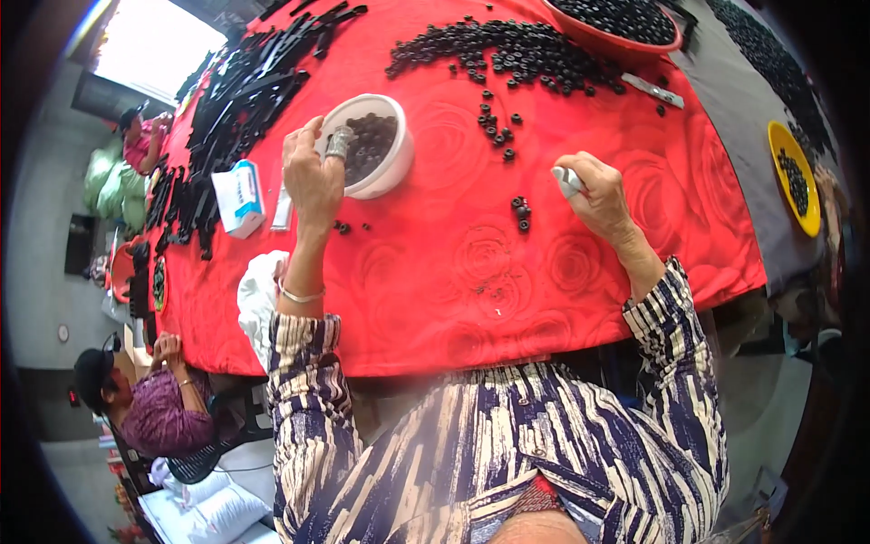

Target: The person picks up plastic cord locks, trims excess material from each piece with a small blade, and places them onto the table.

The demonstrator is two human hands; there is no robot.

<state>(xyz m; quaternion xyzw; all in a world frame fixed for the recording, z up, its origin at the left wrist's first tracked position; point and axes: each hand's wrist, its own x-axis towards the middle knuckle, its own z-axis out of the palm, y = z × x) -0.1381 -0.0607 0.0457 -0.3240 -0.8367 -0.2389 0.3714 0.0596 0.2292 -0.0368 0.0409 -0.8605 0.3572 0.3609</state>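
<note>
reading the layout from my end, i take the small cluster of black rings point(522, 215) as the thing to judge by: it rests on the red cloth point(408, 299) between the hands, near the right hand point(591, 192), to its left and a little toward the cloth's near edge. its long axis runs roughly from the near edge outward, a short uneven file, so i judge a sideways approach from the right would meet it across its length. the left hand point(313, 172) is well apart from it, over the left rim of the tub point(399, 159), which holds more rings. that makes the right plainly nearer.

as for grip, the right fingers bend inward at a white piece point(569, 181); i cannot tell whether it is worn or held, nor whether the tips meet. the left fingers curve over the rim, one in a grey covering point(341, 142); i cannot tell whether they pinch anything. beyond the cluster, a loose trail point(490, 121) leads up to the big pile point(526, 45), well apart from both hands.
</note>
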